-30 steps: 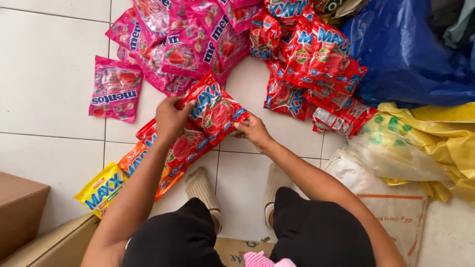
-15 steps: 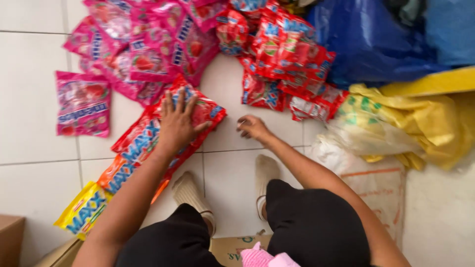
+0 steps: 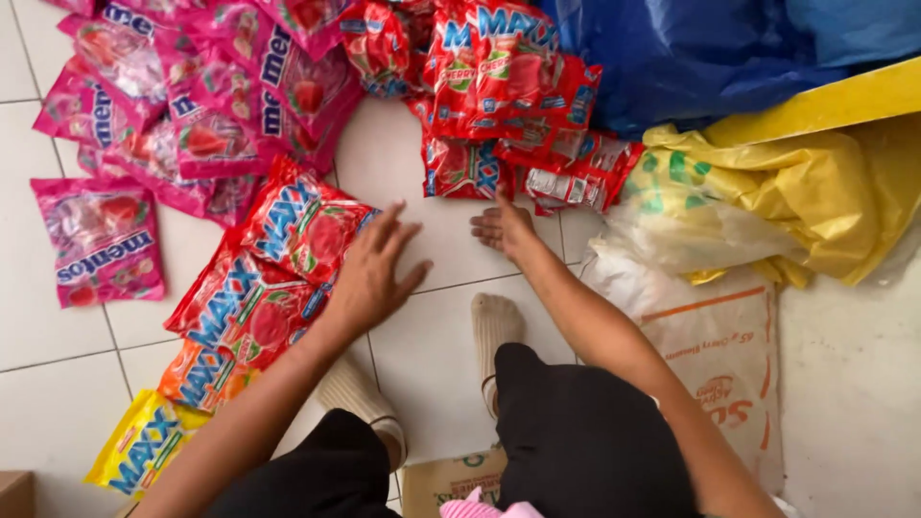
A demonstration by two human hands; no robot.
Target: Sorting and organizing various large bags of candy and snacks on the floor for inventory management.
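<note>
Red candy bag (image 3: 305,223) now beside left hand (image 3: 369,278)

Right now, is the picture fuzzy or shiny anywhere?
Head view: soft, even light, only faint shadows on the floor; the left hand looks slightly blurred, the right hand sharper; the red bags and pink bags show small glossy glints.

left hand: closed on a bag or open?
Open. The left hand lies flat, fingers spread, at the edge of the top red candy bag, gripping nothing.
</note>
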